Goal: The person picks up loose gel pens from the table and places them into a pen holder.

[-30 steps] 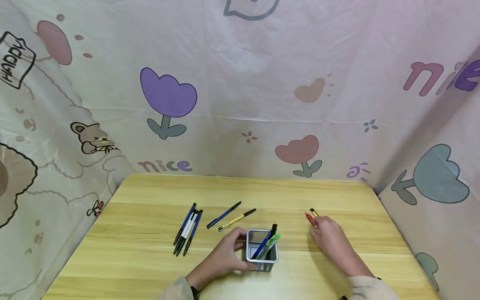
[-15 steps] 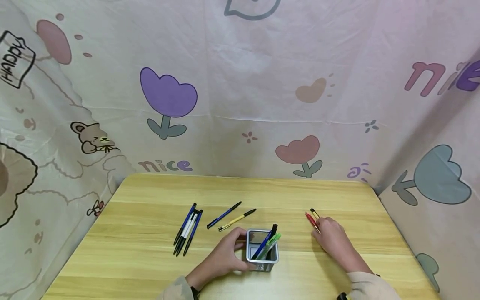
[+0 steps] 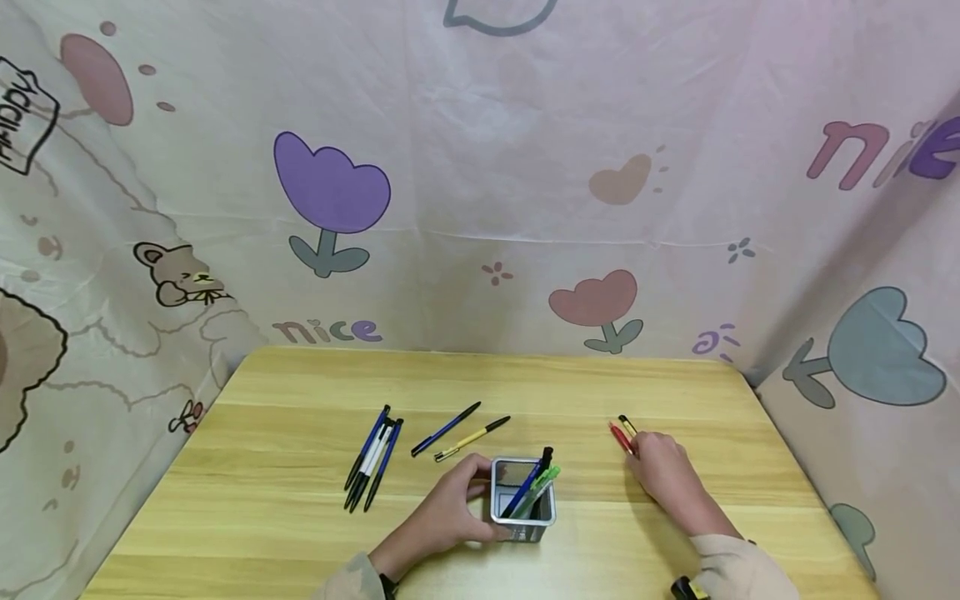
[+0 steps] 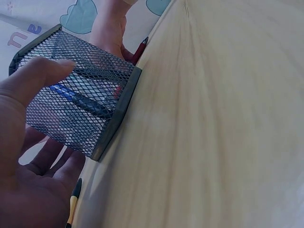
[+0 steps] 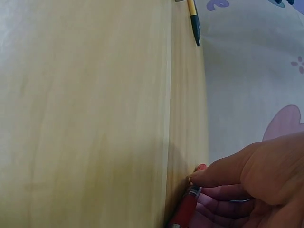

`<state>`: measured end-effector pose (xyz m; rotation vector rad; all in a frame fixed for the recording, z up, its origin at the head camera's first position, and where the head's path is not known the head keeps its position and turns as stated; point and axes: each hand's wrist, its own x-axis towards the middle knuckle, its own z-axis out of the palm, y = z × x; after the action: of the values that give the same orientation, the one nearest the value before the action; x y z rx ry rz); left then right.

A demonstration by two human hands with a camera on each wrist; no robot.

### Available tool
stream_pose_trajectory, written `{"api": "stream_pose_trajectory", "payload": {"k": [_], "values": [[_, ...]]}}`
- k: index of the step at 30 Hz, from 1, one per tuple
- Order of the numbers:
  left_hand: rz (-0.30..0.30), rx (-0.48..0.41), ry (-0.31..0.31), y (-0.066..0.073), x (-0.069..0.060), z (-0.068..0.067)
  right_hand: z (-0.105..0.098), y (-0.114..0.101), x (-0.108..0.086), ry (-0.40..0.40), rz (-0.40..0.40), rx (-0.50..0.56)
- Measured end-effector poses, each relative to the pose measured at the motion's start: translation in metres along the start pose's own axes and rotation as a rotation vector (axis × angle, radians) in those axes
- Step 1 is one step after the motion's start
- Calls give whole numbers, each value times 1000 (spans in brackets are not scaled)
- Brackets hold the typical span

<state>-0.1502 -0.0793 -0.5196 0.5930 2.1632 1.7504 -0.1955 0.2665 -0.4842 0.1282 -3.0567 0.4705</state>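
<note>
My left hand [image 3: 452, 504] holds the side of a square metal-mesh pen holder [image 3: 528, 533]. Thumb and fingers sit around its wall in the left wrist view. Inside the holder lean a blue pen [image 3: 522, 492] with a black end and a green pen [image 3: 542, 492]. At the right of the table, my right hand [image 3: 663, 467] pinches a red pen [image 3: 621, 437]; in the right wrist view the thumb presses on that red pen [image 5: 185, 209]. Beside it lies a yellow and black pen [image 3: 628, 426], partly hidden by the hand.
Left of the holder, several blue and white pens [image 3: 370, 458] lie in a bunch on the wooden table [image 3: 247, 467]. Behind the holder are a blue pen [image 3: 446, 428] and a yellow pen [image 3: 472, 438]. A patterned cloth [image 3: 480, 183] hangs around the table.
My right hand has shifted slightly along the red pen and covers more of its near end. The left hand and pen holder have stayed in place; the head view moved a little.
</note>
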Motion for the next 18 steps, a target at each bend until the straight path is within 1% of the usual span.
{"api": "stream_pose_trajectory", "payload": {"k": [6, 9, 14, 18], "values": [[10, 17, 10, 0, 0, -1, -1, 0, 1, 12, -26, -23], [10, 7, 5, 0, 0, -1, -2, 0, 0, 3, -22, -14], [10, 25, 8, 2, -1, 0, -3, 1, -1, 2, -10, 0], [12, -11, -4, 3, -1, -1, -5, 0, -2, 15, -12, 12]]}}
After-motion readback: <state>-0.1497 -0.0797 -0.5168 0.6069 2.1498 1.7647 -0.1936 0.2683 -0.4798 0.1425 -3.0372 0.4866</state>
